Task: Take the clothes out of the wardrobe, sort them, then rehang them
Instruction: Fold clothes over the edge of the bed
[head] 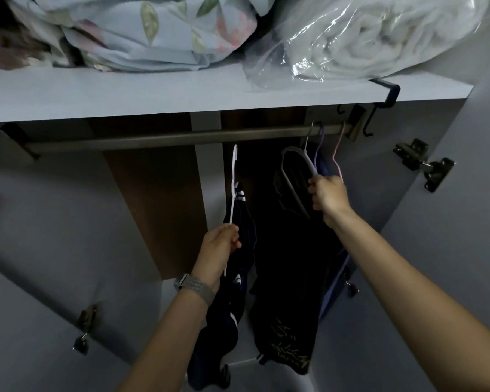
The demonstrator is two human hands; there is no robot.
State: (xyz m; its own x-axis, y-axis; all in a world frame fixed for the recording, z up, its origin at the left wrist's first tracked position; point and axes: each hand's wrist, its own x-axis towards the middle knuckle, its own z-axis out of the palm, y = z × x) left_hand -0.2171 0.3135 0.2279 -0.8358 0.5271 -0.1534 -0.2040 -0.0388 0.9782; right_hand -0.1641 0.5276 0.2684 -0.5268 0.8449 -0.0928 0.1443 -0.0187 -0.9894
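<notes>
Hangers [320,142] crowd the rail [164,140] — bedding [142,32] overhead.

— What sort of place is this?
— A home, inside an open wardrobe: a metal hanging rail [164,140] runs under a pale shelf [125,94].
— What else shows it?
— Floral bedding [142,32] and a plastic-wrapped white blanket [379,38] stored on top, dark clothes [289,264] on hangers, and door hinges [423,164].
</notes>
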